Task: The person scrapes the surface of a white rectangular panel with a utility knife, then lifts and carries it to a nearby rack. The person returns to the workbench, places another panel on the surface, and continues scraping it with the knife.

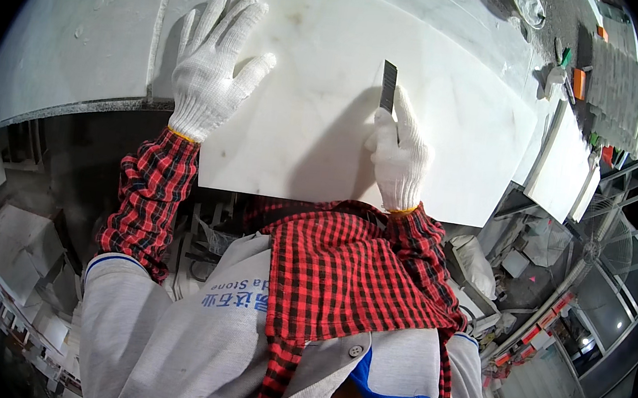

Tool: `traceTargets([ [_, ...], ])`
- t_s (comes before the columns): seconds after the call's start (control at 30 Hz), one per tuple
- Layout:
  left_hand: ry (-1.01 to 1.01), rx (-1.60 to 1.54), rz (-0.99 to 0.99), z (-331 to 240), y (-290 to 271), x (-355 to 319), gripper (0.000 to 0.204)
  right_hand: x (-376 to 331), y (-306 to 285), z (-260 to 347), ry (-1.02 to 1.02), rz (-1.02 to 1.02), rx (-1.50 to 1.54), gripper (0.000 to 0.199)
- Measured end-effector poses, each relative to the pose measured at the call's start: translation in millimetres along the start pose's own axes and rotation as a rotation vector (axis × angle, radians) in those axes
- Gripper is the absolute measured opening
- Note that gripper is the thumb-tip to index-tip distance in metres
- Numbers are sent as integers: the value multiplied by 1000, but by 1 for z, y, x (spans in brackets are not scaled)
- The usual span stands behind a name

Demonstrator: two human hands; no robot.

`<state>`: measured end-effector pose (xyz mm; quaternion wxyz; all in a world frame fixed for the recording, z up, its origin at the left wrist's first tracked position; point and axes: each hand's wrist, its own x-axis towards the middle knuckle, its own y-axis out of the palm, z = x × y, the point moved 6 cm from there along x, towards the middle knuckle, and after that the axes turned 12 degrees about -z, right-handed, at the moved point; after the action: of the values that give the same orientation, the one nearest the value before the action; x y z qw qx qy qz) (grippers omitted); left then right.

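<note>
The white slab (pixel 303 127) lies flat right up against the worker's middle, and taking its centre as the clock's, with twelve pointing away from the body, the left hand (pixel 215 75) rests near nine, palm down across the slab's edge, fingers spread wide and gripping nothing. The right hand (pixel 400 149), at about four to five, has its fingers closed around a narrow dark tool (pixel 388 86) whose bare end points to twelve; whether that end touches the surface I can't tell from here. I'd take the slab for polished stone: heavy, quite stiff, liable to chip at the corners, and slippery under knitted gloves. If it had to be lifted, I'd want a hand well under the edges at three and nine. The tool looks light and rigid, best held low, as it is, away from the bare end. Another pale sheet (pixel 80 34) lies out at nine, and a fan (pixel 599 236) stands toward four.
</note>
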<state>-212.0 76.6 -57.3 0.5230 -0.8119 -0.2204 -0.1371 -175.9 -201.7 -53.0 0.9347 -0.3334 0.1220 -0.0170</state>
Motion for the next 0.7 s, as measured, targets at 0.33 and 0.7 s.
traceTargets([
  [0.33, -17, 12, 18, 0, 1, 2, 63, 10, 17, 27, -407, -143, -331, 43],
  [0.7, -3, 33, 5, 2, -3, 0, 65, 12, 20, 31, -434, -127, -330, 41],
])
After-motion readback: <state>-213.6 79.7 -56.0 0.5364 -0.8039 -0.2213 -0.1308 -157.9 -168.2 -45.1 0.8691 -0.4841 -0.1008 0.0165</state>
